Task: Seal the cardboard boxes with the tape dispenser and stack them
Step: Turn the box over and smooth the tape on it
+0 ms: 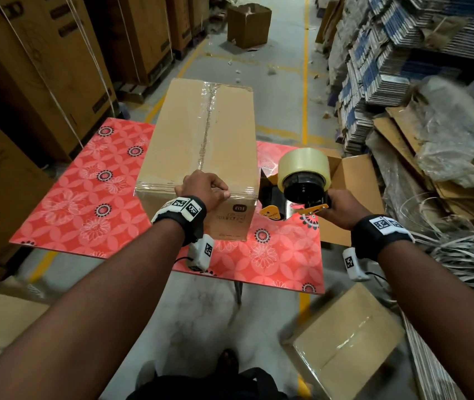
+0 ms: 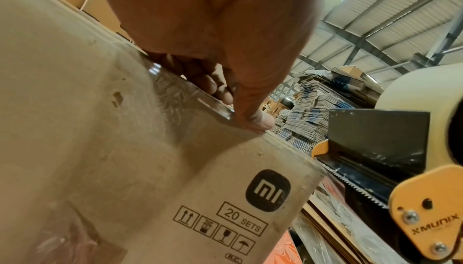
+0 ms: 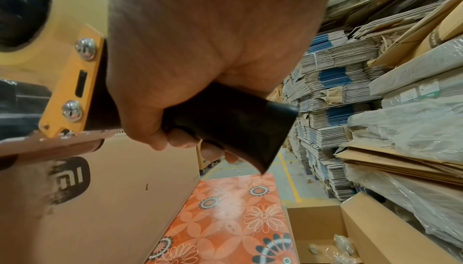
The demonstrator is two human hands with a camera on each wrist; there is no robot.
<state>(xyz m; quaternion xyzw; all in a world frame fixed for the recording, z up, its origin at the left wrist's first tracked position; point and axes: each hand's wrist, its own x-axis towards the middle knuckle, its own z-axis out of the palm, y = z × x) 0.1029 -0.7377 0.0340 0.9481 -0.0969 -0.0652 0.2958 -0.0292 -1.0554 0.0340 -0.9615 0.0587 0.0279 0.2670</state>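
Observation:
A long cardboard box [image 1: 201, 134] lies on the red flowered table [image 1: 85, 192], with clear tape along its top seam and across its near edge. My left hand [image 1: 204, 186] rests on that near top edge with its fingers curled. In the left wrist view the thumb [image 2: 255, 123] presses the tape at the edge of the box [image 2: 100, 149]. Just right of the box, my right hand [image 1: 342, 209] grips the black handle [image 3: 238, 125] of the orange tape dispenser [image 1: 299, 192]. The dispenser carries a full roll, and its serrated blade [image 2: 363, 195] points toward the box.
An open cardboard box [image 1: 354, 180] stands off the table's right edge. A taped box [image 1: 345, 347] lies on the floor at the near right. Stacked flat cartons [image 1: 374, 67] and loose strapping [image 1: 461, 255] fill the right side. Tall cartons [image 1: 27, 67] line the left.

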